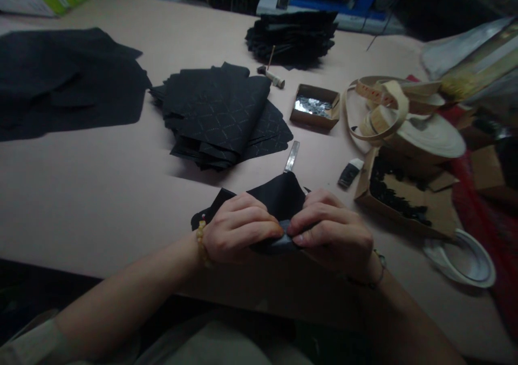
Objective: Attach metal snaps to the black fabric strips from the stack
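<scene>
My left hand (pixel 240 227) and my right hand (pixel 334 232) meet near the front of the table, both closed on one piece of black fabric (pixel 277 195). Its near edge is bent up between my fingertips and shows a greyer face. Whether a smaller part is pinched there, I cannot tell. Just beyond the fabric lies a flat metal strip (pixel 292 155), perhaps a blade or ruler. A stack of black pieces with a dashed diamond pattern (pixel 218 111) lies farther off, left of centre.
Dark sheets (pixel 68 84) cover the far left; another black stack (pixel 291 35) sits at the back. To the right are a small box of shiny metal pieces (pixel 313 106), rolls of pale tape (pixel 429 135), a carton of black parts (pixel 404 192) and a tape ring (pixel 465 259).
</scene>
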